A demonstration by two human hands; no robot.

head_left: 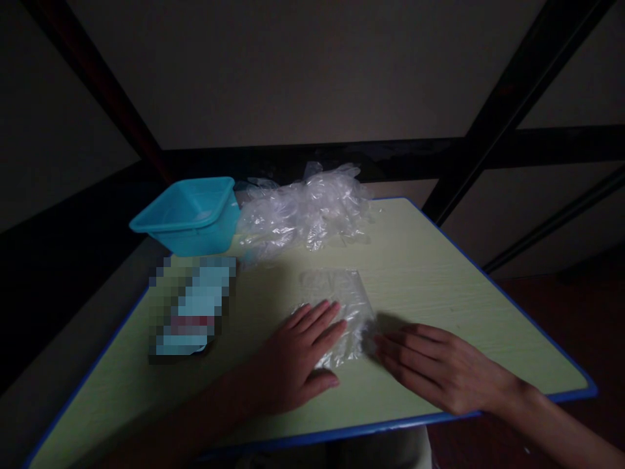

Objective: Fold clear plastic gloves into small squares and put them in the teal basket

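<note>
A clear plastic piece (336,286), thin and wrinkled, lies flat near the middle of the pale green table. My left hand (300,361) rests palm down on its left part, fingers spread. At its right edge is my right hand (432,365), with the fingers close together and the fingertips touching the plastic; the thumb is hidden beneath the hand. Behind, a loose heap of crinkled clear plastic (312,208) spreads along the table's far side.
A blue plastic basin (195,221) stands at the far left corner of the table (415,260). In front of it lies a pixelated, light blue object (200,306). The tabletop has a blue edge, and a wall with dark beams rises behind.
</note>
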